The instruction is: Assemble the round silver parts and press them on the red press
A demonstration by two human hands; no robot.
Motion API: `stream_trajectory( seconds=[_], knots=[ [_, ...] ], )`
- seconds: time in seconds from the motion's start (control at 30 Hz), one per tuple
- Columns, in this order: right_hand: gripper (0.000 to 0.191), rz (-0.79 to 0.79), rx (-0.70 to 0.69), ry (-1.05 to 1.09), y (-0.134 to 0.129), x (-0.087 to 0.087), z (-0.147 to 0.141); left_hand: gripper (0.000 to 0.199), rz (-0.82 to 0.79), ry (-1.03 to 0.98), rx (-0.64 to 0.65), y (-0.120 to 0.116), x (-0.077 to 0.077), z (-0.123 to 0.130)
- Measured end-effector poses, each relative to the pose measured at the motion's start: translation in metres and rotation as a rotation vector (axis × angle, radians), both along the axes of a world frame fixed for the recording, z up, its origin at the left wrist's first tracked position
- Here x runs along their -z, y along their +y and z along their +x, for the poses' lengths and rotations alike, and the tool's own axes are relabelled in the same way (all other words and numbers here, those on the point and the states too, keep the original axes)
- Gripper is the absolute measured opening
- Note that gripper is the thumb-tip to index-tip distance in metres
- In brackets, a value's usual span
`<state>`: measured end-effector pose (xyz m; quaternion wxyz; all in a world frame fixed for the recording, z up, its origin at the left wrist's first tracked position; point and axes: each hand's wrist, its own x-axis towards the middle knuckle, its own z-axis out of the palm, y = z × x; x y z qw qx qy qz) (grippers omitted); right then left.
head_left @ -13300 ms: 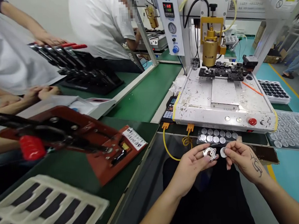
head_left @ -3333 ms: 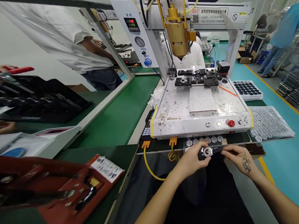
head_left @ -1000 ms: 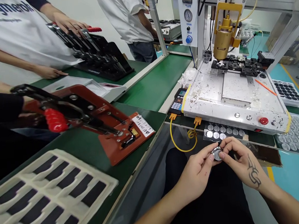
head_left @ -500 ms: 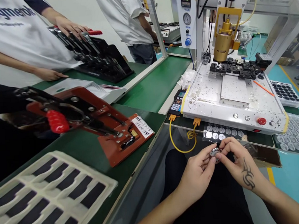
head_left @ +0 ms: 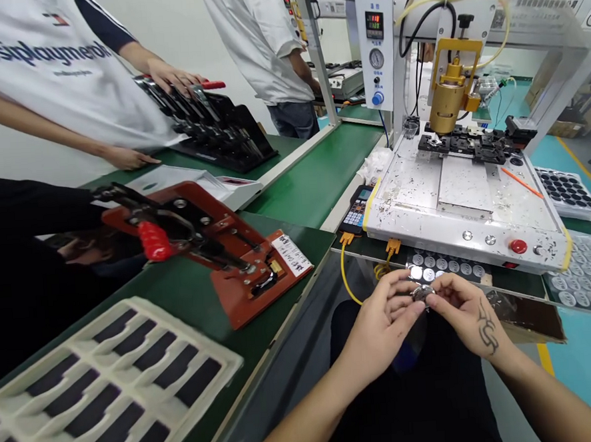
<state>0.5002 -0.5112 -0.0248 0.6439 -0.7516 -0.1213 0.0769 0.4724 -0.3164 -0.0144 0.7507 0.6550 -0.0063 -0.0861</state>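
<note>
A small round shiny part (head_left: 422,294), silver at its rim and dark in the middle, is held up over my lap. My left hand (head_left: 386,322) grips it from the left between thumb and fingers. On the other side, the thumb and fingertips of my right hand (head_left: 465,312) pinch the same part. My fingers cover some of it, so its exact kind cannot be told. Just beyond my hands, a sheet of round white stickers (head_left: 448,265) lies at the table edge under the front of the white machine (head_left: 469,230).
A red toggle-clamp fixture (head_left: 230,298) and a cream tray (head_left: 233,363) with dark pieces stand on the left table. A gold press head (head_left: 444,105) hangs over black fixtures (head_left: 471,142). Right lie an orange stick (head_left: 522,182) and a tray of black discs (head_left: 567,191). A co-worker's hand (head_left: 171,75) rests on black clamps.
The view has shifted, so the tables and machine appear further right. The round part has tilted in my fingers and shows a darker side. Both hands still hold it.
</note>
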Motion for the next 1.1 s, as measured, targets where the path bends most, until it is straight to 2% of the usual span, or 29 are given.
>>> stream_trajectory(
  seconds=[0.07,0.13,0.43,0.73,0.83,0.9,1.0,1.1],
  knots=[
    [0.036,0.142,0.023,0.133,0.006,0.002,0.001,0.039,-0.084,0.052,-0.046,-0.005,0.003,-0.001],
    [0.040,0.199,0.017,0.192,0.010,0.003,0.000,0.033,-0.110,0.068,-0.052,-0.007,0.003,-0.004],
    [0.038,0.160,-0.063,0.217,0.015,-0.004,-0.001,0.034,-0.036,0.054,-0.053,0.002,-0.012,-0.008],
    [0.032,0.146,-0.121,0.208,0.014,0.000,0.000,0.033,0.018,0.016,-0.041,0.006,-0.015,-0.010],
    [0.034,0.037,-0.201,0.067,0.008,-0.005,0.007,0.034,0.040,0.011,-0.044,0.010,-0.013,-0.007],
    [0.045,-0.106,-0.309,-0.136,0.005,-0.010,0.016,0.035,0.059,0.019,-0.042,0.012,-0.011,-0.005],
    [0.041,-0.313,-0.485,-0.449,0.004,-0.018,0.029,0.037,0.095,0.040,-0.042,0.015,-0.010,-0.005],
    [0.045,-0.375,-0.547,-0.727,0.009,-0.018,0.039,0.039,0.165,0.008,-0.011,0.027,-0.023,-0.010]
  ],
)
